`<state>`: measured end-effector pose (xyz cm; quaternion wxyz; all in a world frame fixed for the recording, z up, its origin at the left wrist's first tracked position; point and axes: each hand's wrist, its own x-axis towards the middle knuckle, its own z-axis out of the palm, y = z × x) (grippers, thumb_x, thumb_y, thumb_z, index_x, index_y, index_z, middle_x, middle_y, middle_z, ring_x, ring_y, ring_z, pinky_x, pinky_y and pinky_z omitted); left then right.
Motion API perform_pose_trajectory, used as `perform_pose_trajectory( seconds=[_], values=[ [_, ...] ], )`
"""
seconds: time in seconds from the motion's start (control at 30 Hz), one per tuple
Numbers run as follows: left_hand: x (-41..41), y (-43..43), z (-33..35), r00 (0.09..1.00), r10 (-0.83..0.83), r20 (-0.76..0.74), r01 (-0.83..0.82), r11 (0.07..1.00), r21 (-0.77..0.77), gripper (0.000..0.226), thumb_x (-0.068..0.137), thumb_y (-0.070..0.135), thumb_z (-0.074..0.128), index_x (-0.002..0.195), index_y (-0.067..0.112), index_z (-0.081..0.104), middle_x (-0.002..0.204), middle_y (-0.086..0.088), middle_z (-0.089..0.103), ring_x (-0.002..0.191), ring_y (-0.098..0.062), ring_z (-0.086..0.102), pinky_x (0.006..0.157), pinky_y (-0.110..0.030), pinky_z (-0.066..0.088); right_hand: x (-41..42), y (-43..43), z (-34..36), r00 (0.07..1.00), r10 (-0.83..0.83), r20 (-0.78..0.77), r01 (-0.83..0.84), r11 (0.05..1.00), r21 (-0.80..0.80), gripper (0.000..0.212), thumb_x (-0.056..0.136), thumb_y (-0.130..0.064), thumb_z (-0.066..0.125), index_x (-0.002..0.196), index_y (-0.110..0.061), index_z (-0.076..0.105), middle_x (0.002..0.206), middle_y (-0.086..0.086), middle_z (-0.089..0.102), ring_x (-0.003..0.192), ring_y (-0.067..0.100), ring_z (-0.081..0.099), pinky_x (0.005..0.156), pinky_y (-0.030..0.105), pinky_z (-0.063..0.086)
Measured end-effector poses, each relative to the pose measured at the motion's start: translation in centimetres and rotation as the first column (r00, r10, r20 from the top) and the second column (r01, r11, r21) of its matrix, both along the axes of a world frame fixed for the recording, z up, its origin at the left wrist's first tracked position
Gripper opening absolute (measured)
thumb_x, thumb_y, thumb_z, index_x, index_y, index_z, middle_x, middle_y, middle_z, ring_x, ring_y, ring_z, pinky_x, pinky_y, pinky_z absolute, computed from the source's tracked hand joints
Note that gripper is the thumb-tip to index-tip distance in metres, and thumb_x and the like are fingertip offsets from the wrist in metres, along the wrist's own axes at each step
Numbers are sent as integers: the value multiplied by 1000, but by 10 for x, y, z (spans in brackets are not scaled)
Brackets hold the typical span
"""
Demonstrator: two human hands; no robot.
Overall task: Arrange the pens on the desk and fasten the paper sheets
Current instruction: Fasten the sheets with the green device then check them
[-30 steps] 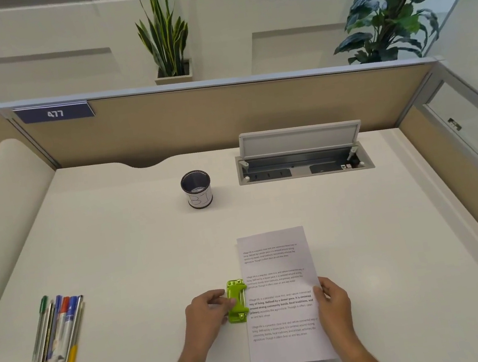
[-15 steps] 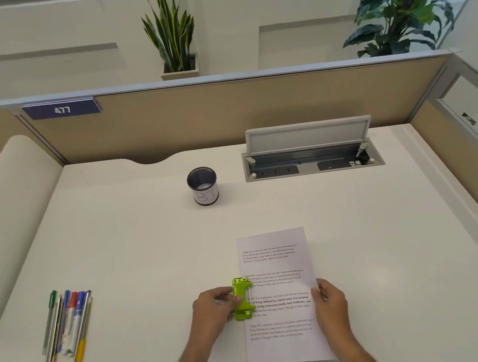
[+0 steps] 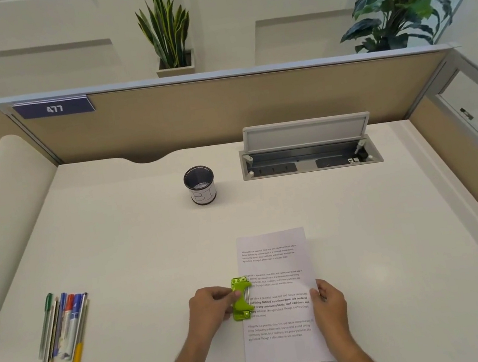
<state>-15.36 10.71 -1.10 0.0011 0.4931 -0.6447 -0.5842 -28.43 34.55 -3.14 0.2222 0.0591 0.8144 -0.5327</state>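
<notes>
White table [image 3: 150, 254] inside a cubicle, with tan partition panels around it and two leafy plants standing beyond the back wall. Near the front, a printed paper sheet [image 3: 274, 268] lies flat with its long side running away from the person. At the middle of its left edge sits a green hole punch [image 3: 242, 302], its mouth overlapping the margin of the page. The left hand [image 3: 211, 307] has its fingers closed around the punch from the left side, thumb on top. The right hand [image 3: 328, 300] pinches the right edge of the sheet, fingers together on the paper and holding it down against the table.

Well off to the left, a bunch of pens [image 3: 64, 331] lies side by side near the front edge, roughly parallel, with green, blue, red and yellow parts showing. Farther back, about the middle of the table, stands a dark mesh pen cup [image 3: 200, 185] with a white label. To its right an open cable tray [image 3: 309, 155] is set into the table with its lid raised.
</notes>
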Motion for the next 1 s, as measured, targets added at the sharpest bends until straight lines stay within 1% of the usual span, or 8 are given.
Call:
perform_pose_trajectory(
  seconds=[0.07,0.13,0.37,0.47,0.6,0.77,0.87,1.0],
  values=[
    [0,1,0,1000,-1,-3,1,1000,-2,17,81,24,95,87,11,86,75,-8,84,72,-30,82,69,-39,70,-1,-1,-2,1000,-3,-11,3,1000,-1,33,102,2,53,98,-20,78,93,-7,84,90,18,79,84,36,63],
    [1,1,0,1000,3,6,-3,1000,2,19,81,25,95,88,10,86,74,-10,83,68,-27,80,68,-38,69,0,-1,-3,1000,-6,-18,5,1000,-6,33,102,3,53,98,-19,77,95,-5,84,91,20,79,84,36,62],
    [-7,-2,7,997,15,77,-18,999,40,30,74,27,100,89,8,83,80,-14,83,66,-25,80,61,-33,67,-1,-1,0,1000,-8,-10,8,1000,-14,35,101,4,53,96,-21,77,89,-21,82,80,0,77,66,12,56],
    [-9,-4,10,996,7,92,-11,999,50,34,71,24,102,90,6,80,82,-15,83,71,-32,83,59,-33,66,-1,0,1,1000,-7,-14,6,1000,-12,34,101,4,53,97,-19,78,89,-21,82,79,-2,76,65,8,54],
    [-10,-8,10,995,0,96,-5,998,57,39,68,22,104,90,3,78,82,-14,83,65,-31,82,55,-34,65,0,0,1,1000,2,-17,-2,1000,-13,34,101,4,53,94,-19,77,89,-17,82,80,3,77,68,15,54],
    [-6,-13,4,995,-6,103,1,999,51,45,66,23,105,84,-2,72,67,-16,80,54,-28,75,54,-41,67,-1,1,0,1000,12,-5,-12,1000,-19,34,101,3,53,96,-19,78,92,-12,84,86,10,79,75,25,58],
    [-6,-17,3,994,-13,113,8,999,49,46,65,25,105,79,-1,69,61,-16,77,49,-28,73,51,-39,65,-2,1,-1,1000,16,-4,-16,1000,-13,32,102,3,53,97,-18,77,93,-10,83,88,13,79,81,31,62],
    [-8,-17,4,992,-28,121,18,996,83,42,68,24,103,77,5,67,61,-14,76,53,-29,77,50,-36,65,-3,2,0,1000,15,-1,-15,1000,-17,33,102,3,53,101,-19,78,95,-11,84,89,9,79,79,27,59]
  ],
)
